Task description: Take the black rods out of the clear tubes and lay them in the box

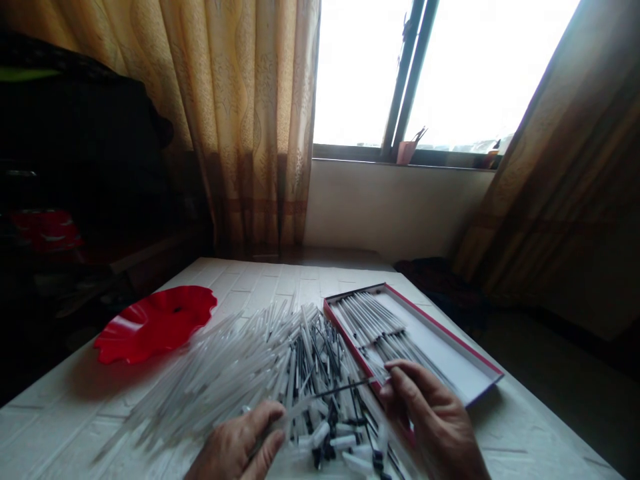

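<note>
Between my two hands stretches a thin dark rod (pixel 343 388), with a pale translucent sleeve (pixel 299 405) at its left end. My left hand (pixel 243 441) pinches the sleeve end between thumb and fingers. At the other end, my right hand (pixel 433 420) grips the rod's tip, close to the near side of a shallow red-edged box (pixel 445 341). Inside that box lie rows of slim white and grey sticks (pixel 370 317). Below the rod are short white pieces with black ends (pixel 343 443), in a loose heap. Motion blurs the rod's ends.
Many clear tubes (pixel 220 373) are piled left of centre, beside loose dark rods (pixel 320 353). A red wavy-rimmed dish (pixel 157 323) sits at the left of the white table (pixel 240 277). Behind are curtains (pixel 250 133) and a window sill holding a pink cup (pixel 406 152).
</note>
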`<state>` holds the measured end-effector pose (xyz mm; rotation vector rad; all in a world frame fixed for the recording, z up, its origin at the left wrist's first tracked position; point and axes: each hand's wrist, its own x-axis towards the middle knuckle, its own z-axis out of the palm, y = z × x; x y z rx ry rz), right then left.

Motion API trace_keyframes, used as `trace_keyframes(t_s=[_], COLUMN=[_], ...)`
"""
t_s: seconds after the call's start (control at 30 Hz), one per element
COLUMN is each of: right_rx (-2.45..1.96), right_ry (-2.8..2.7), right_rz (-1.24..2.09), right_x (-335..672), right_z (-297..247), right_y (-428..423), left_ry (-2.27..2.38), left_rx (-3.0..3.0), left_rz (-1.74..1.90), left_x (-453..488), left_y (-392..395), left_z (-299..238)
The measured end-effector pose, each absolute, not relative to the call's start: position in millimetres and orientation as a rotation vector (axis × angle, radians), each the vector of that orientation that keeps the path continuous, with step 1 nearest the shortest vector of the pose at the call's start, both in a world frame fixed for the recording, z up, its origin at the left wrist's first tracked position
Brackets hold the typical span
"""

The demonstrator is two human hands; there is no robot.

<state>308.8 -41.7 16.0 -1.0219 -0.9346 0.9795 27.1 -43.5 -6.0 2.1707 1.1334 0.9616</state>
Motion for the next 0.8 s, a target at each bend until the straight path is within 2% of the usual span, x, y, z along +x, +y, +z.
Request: trace_keyframes(t_s=[0.13, 0.33, 0.57, 0.8], right_rx=[-1.033, -1.081, -1.031, -1.101], right_ry=[-0.84, -1.32, -1.966, -2.133], right_rz=[0.846, 0.804, 0.149, -0.017], right_x=[322.7, 298.3, 299.2, 297.8], right_z=[17.2, -4.8, -22.2, -13.4], right_y=[-32.5, -37.2, -34.0, -37.0], left_ry=[1.158, 1.17, 0.965, 0.939], left_rx=[1.95, 1.408, 1.101, 0.958], left_rz=[0.953, 1.072, 1.113, 1.161], left_x=[29.9, 39.3, 35.6, 35.6], left_y=[-41.7, -49.3, -37.0, -33.2], left_z=[-3.7, 11.0, -3.5, -12.5])
